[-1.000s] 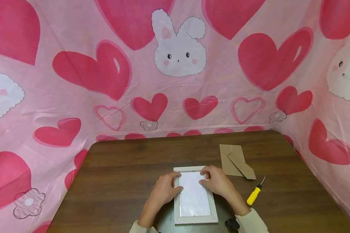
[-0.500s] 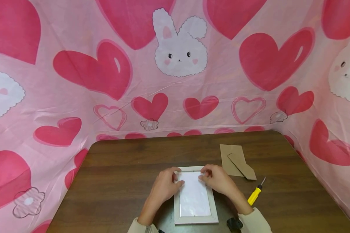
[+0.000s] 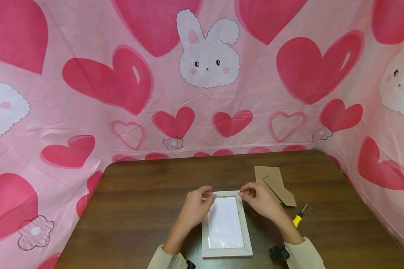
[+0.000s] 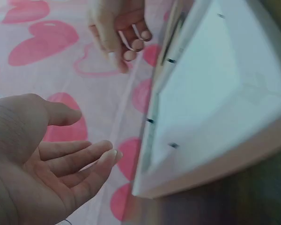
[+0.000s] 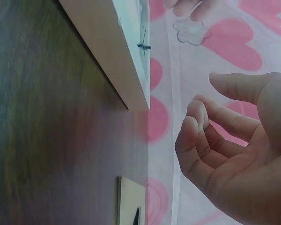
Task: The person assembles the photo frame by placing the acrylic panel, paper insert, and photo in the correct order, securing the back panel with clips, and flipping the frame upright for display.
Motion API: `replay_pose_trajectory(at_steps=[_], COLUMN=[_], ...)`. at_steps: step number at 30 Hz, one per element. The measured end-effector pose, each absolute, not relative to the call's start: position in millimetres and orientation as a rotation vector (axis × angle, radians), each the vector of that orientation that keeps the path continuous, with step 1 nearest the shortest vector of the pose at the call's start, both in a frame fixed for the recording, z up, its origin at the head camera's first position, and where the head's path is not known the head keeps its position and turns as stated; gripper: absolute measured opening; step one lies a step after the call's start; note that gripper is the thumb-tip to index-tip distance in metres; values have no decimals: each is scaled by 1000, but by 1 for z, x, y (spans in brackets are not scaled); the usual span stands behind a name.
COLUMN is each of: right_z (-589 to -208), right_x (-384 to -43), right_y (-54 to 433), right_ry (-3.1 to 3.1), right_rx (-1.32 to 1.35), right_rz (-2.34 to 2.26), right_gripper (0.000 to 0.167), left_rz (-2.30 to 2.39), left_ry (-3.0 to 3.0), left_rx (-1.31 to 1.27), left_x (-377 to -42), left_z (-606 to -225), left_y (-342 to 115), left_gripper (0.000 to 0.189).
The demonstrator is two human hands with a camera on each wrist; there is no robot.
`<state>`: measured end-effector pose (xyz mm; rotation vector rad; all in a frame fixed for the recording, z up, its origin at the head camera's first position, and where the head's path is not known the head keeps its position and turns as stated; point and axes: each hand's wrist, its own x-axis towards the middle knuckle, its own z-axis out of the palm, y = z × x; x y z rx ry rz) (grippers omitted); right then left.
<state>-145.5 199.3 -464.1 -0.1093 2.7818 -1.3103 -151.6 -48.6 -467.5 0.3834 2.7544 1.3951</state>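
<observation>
A white picture frame (image 3: pixel 247 239) lies back up on the table, with a white sheet (image 3: pixel 225 224) set inside it. Small dark metal tabs (image 4: pixel 172 61) stand along its inner edge. My left hand (image 3: pixel 193 207) hovers over the far left corner, fingers loosely bent around nothing, apart from the frame in the left wrist view. Beside the far right corner my right hand (image 3: pixel 262 200) hangs with relaxed, half-bent fingers. The right wrist view shows that hand (image 5: pixel 229 145) holding nothing.
Brown backing board (image 3: pixel 262 172) lies behind my right hand, under a folded brown stand piece (image 3: pixel 279 189). A yellow-handled screwdriver (image 3: pixel 297 219) sits at the right, partly hidden by my forearm. Pink heart-printed cloth (image 3: pixel 202 101) hangs around the wooden table (image 3: pixel 138 209).
Both hands have come up off the frame's far end and moved apart, the right one further to the right. The frame stays nearly where it was; the forearm now covers more of the screwdriver.
</observation>
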Motion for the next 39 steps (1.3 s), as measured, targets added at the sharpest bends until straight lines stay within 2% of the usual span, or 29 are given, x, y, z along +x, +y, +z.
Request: replay_pose_trajectory(at_steps=[9,17,21,30,39], right_z=[-461,-457,-455,-456,-460], right_x=[-151,-150,-150,-151,-156], right_y=[220,242,253,279,299], right_ry=[2811,2892,2954,2963,2963], right_rx=[-97,-90,-106,9,68], right_rz=[-1308,-1299,-1279,-1224,-1169], right_gripper=[20,19,15,25,33], left_rz=[1471,1441,1454,1525,1463], left_ry=[2681,2650,2612,2465,2486], left_rx=[404,475,462,368,369], left_x=[-164,-176,-183,-189,-192], left_z=[-449,-447,-448,-458,-463], left_y=[-27,-10,-1,26,64], left_gripper=[62,42,43,50,45])
